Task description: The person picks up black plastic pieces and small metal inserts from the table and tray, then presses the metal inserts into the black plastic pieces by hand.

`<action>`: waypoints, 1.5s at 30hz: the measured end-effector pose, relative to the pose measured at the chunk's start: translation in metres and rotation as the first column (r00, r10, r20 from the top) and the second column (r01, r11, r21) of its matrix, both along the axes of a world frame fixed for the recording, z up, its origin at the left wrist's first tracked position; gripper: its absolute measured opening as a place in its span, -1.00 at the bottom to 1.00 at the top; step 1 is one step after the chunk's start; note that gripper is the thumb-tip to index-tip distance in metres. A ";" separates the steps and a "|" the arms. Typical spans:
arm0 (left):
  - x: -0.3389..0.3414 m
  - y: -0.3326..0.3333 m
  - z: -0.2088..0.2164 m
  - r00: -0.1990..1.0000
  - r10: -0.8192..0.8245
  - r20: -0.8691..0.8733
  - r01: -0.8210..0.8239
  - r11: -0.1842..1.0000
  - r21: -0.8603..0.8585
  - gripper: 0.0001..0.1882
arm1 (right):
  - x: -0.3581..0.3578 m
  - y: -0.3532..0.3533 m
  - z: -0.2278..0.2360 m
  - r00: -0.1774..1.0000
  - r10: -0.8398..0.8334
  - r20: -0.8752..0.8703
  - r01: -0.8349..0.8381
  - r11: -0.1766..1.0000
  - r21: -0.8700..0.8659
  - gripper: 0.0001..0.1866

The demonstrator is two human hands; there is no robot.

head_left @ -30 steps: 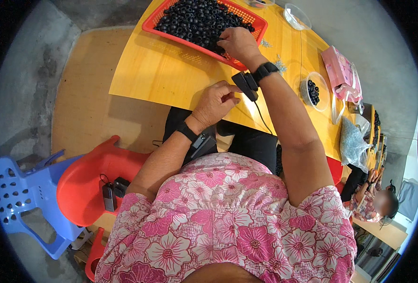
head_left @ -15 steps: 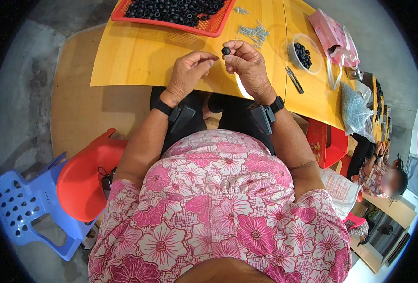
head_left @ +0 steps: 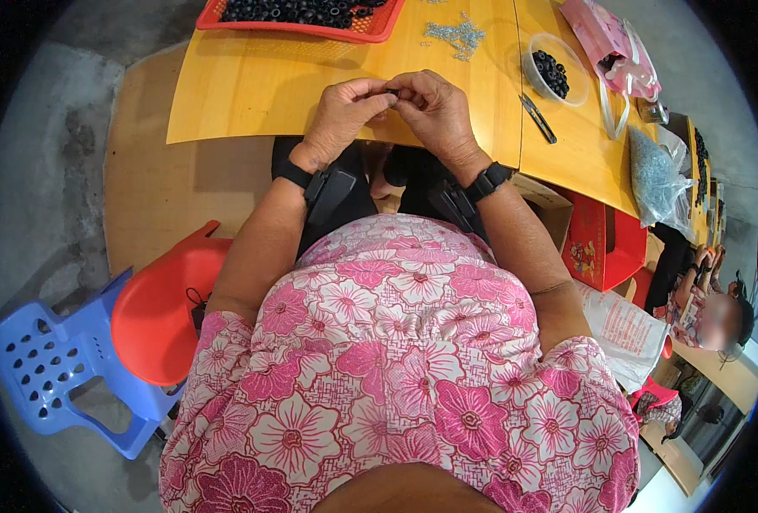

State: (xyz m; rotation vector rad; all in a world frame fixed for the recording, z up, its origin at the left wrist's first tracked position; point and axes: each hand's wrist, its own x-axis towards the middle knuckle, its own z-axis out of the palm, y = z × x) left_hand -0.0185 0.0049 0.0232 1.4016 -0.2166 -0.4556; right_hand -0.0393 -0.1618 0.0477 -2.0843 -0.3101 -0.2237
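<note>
My left hand (head_left: 345, 114) and my right hand (head_left: 432, 109) meet fingertip to fingertip over the near edge of the yellow table (head_left: 251, 90). Between the fingers of both hands sits a small black part (head_left: 393, 91), mostly hidden. Both wrists carry black straps with a device. A red tray (head_left: 370, 30) filled with several black ring parts lies at the far edge, beyond my hands. A loose pile of small grey metal pieces (head_left: 456, 34) lies just right of it.
A clear bowl (head_left: 552, 73) of black parts, a dark hand tool (head_left: 537, 117), pink bags (head_left: 605, 43) and a bag of grey pieces (head_left: 652, 175) sit on the right. A red stool (head_left: 152, 316) and a blue chair (head_left: 50, 368) stand at my left. Another person (head_left: 708, 308) sits far right.
My right hand came back from the red tray with a black part. Both hands drew together near the table's front edge, and the view tilted down toward my lap.
</note>
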 end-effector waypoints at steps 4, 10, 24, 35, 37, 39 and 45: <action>0.003 0.007 -0.002 0.998 -0.058 -0.029 0.057 0.998 -0.023 -0.73 | 0.001 -0.001 -0.005 0.999 0.032 -0.008 -0.031 0.998 0.046 -0.78; 0.005 0.014 -0.006 0.997 -0.075 -0.036 0.072 0.995 -0.062 -0.72 | 0.005 0.002 -0.016 0.995 0.075 -0.071 -0.058 0.974 0.219 -0.72; 0.012 0.020 -0.014 0.982 -0.149 -0.115 0.114 0.957 -0.266 -0.71 | 0.008 0.009 -0.012 0.993 0.122 -0.001 -0.119 0.972 0.201 -0.81; 0.019 0.023 -0.014 0.961 -0.192 -0.198 0.110 0.925 -0.364 -0.82 | 0.016 0.010 -0.006 0.969 0.240 -0.064 -0.207 0.922 0.326 -0.83; 0.018 0.023 -0.015 0.968 -0.165 -0.189 0.086 0.926 -0.368 -0.83 | 0.023 0.003 -0.013 0.996 0.085 -0.020 -0.077 0.966 0.248 -0.83; 0.017 0.023 -0.016 0.974 -0.133 -0.185 0.057 0.927 -0.370 -0.84 | 0.035 -0.010 -0.016 0.982 -0.185 0.039 0.184 0.983 0.015 -0.83; 0.015 0.022 -0.014 0.983 -0.094 -0.157 0.038 0.944 -0.327 -0.82 | 0.076 -0.036 -0.025 0.934 -0.316 0.168 0.356 0.869 -0.344 -0.79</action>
